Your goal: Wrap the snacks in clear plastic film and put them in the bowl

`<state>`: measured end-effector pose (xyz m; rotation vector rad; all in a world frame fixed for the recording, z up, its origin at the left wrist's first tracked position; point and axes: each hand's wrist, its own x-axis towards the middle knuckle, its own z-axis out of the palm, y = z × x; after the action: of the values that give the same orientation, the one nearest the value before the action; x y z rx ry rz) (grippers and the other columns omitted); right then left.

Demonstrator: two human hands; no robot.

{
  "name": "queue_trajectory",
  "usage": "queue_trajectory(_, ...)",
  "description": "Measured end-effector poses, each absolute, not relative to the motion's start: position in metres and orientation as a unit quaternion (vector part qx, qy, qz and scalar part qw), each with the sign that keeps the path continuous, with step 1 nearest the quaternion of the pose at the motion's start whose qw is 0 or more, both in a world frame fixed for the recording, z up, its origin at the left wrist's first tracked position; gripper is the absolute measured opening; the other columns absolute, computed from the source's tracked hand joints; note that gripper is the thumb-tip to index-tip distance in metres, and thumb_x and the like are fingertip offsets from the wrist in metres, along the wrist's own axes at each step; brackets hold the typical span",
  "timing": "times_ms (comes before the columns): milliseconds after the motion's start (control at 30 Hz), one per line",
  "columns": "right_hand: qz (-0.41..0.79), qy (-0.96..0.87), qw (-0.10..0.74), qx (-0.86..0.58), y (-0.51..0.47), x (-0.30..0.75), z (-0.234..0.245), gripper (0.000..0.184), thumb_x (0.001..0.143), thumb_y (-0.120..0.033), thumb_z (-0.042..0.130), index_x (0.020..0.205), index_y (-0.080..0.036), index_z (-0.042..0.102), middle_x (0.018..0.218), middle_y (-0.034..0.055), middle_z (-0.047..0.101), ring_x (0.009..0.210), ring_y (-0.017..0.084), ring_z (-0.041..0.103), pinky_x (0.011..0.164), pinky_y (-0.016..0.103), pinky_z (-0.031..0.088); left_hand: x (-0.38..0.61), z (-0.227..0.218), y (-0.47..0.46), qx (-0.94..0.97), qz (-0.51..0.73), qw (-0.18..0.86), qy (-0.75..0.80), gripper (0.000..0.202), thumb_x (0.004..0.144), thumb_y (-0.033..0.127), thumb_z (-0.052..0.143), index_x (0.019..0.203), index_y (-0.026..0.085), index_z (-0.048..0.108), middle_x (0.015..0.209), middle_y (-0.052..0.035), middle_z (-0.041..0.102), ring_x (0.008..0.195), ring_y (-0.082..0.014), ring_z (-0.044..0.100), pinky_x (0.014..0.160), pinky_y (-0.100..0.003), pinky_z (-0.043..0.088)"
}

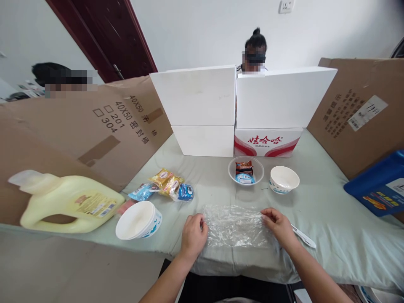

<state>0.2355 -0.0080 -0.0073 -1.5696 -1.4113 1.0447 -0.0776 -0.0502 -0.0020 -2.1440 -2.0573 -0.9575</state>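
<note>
A clear, crinkled plastic bag (233,227) lies spread near the table's front edge. My left hand (194,236) pinches its left edge, while the right edge is between the fingers of my right hand (279,225). Partly behind my right wrist rests a white, slim-handled tool (304,236); its kind is hard to make out. Beyond the bag stands a clear round bowl (232,173) with a few wrapped snacks (244,171) in it. A white paper bowl (284,179) with blue marks is to its right.
Tilted paper bowls (137,221) and several snack packets (170,184) lie on the left, near a yellow detergent bottle (72,202). A blue bottle (380,185) is at right. White boxes (205,101) and cardboard panels (356,105) border the table (214,181). Two people are beyond them.
</note>
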Motion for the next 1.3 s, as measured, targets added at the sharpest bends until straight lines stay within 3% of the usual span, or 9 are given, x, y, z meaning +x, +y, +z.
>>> queue_trajectory(133, 0.424, -0.532, 0.379, -0.627, -0.006, 0.233, -0.013, 0.033, 0.070, -0.043, 0.054, 0.093, -0.021, 0.062, 0.062, -0.0024, 0.062, 0.054, 0.016, 0.058, 0.056, 0.030, 0.048, -0.078, -0.010, -0.051, -0.674, -0.306, 0.029, -0.671, 0.018, 0.077, 0.016, 0.046, 0.092, 0.018, 0.056, 0.070, -0.0025, 0.057, 0.072, -0.0230, 0.059, 0.068, -0.035, 0.048)
queue_trajectory(300, 0.438, -0.519, 0.376, -0.630, -0.005, 0.234, -0.011, 0.031, 0.066, -0.044, 0.056, 0.085, -0.020, 0.061, 0.070, -0.0003, 0.065, 0.052, 0.014, 0.057, 0.056, 0.030, 0.047, -0.079, -0.015, -0.051, -0.668, -0.312, 0.044, -0.674, 0.024, 0.077, 0.015, 0.046, 0.098, 0.017, 0.056, 0.073, -0.0041, 0.057, 0.075, -0.0244, 0.059, 0.069, -0.037, 0.050)
queue_trajectory(467, 0.457, -0.522, 0.365, -0.621, -0.004, 0.235, -0.008, 0.028, 0.064, -0.042, 0.058, 0.081, -0.020, 0.063, 0.063, -0.0013, 0.062, 0.055, 0.015, 0.056, 0.059, 0.029, 0.046, -0.079, -0.010, -0.051, -0.710, -0.355, 0.011, -0.608, 0.048, 0.081, 0.012, 0.045, 0.129, 0.015, 0.047, 0.097, -0.0087, 0.064, 0.089, -0.0232, 0.060, 0.081, -0.039, 0.052)
queue_trajectory(567, 0.462, -0.528, 0.358, -0.617, -0.004, 0.235, -0.006, 0.028, 0.062, -0.043, 0.060, 0.079, -0.020, 0.065, 0.064, -0.0003, 0.063, 0.058, 0.016, 0.058, 0.060, 0.029, 0.046, -0.079, -0.007, -0.050, -0.747, -0.361, -0.020, -0.557, 0.038, 0.086, 0.010, 0.042, 0.120, 0.021, 0.056, 0.105, -0.0076, 0.065, 0.097, -0.0216, 0.061, 0.086, -0.037, 0.051)
queue_trajectory(700, 0.466, -0.539, 0.349, -0.608, -0.004, 0.238, -0.002, 0.029, 0.060, -0.043, 0.065, 0.078, -0.020, 0.067, 0.073, 0.0015, 0.067, 0.069, 0.017, 0.061, 0.067, 0.029, 0.046, -0.081, -0.007, -0.048, -0.717, -0.392, -0.054, -0.574, 0.021, 0.092, 0.019, 0.045, 0.100, 0.021, 0.064, 0.091, -0.0054, 0.068, 0.087, -0.0200, 0.064, 0.078, -0.033, 0.053)
queue_trajectory(800, 0.471, -0.542, 0.342, -0.606, -0.004, 0.242, 0.001, 0.029, 0.059, -0.040, 0.065, 0.079, -0.020, 0.067, 0.069, 0.0004, 0.066, 0.064, 0.016, 0.058, 0.063, 0.028, 0.045, -0.083, -0.009, -0.045, -0.674, -0.412, -0.070, -0.609, 0.018, 0.091, 0.022, 0.047, 0.093, 0.020, 0.064, 0.087, -0.0051, 0.068, 0.080, -0.0192, 0.065, 0.073, -0.032, 0.054)
queue_trajectory(967, 0.491, -0.541, 0.338, -0.594, -0.004, 0.247, 0.008, 0.029, 0.060, -0.041, 0.063, 0.079, -0.019, 0.067, 0.063, -0.0011, 0.062, 0.057, 0.014, 0.053, 0.054, 0.026, 0.040, -0.084, -0.009, -0.041, -0.648, -0.422, -0.074, -0.630, 0.020, 0.088, 0.019, 0.043, 0.091, 0.019, 0.063, 0.085, -0.0050, 0.065, 0.078, -0.0179, 0.064, 0.069, -0.030, 0.053)
queue_trajectory(1167, 0.522, -0.512, 0.344, -0.589, -0.003, 0.248, 0.012, 0.040, 0.063, -0.055, 0.063, 0.084, -0.020, 0.065, 0.069, 0.0020, 0.064, 0.065, 0.017, 0.059, 0.053, 0.026, 0.043, -0.081, -0.005, -0.043, -0.635, -0.423, -0.046, -0.644, 0.020, 0.086, 0.016, 0.040, 0.090, 0.019, 0.060, 0.083, -0.0046, 0.063, 0.075, -0.0175, 0.062, 0.069, -0.030, 0.052)
queue_trajectory(1300, 0.435, -0.556, 0.324, -0.630, -0.001, 0.247, 0.005, 0.044, 0.073, -0.060, 0.048, 0.083, -0.020, 0.065, 0.065, 0.0031, 0.065, 0.058, 0.019, 0.060, 0.051, 0.029, 0.043, -0.082, -0.006, -0.046, -0.652, -0.396, -0.026, -0.646, 0.022, 0.086, 0.013, 0.039, 0.089, 0.019, 0.061, 0.082, -0.0036, 0.061, 0.076, -0.0176, 0.062, 0.071, -0.030, 0.052)
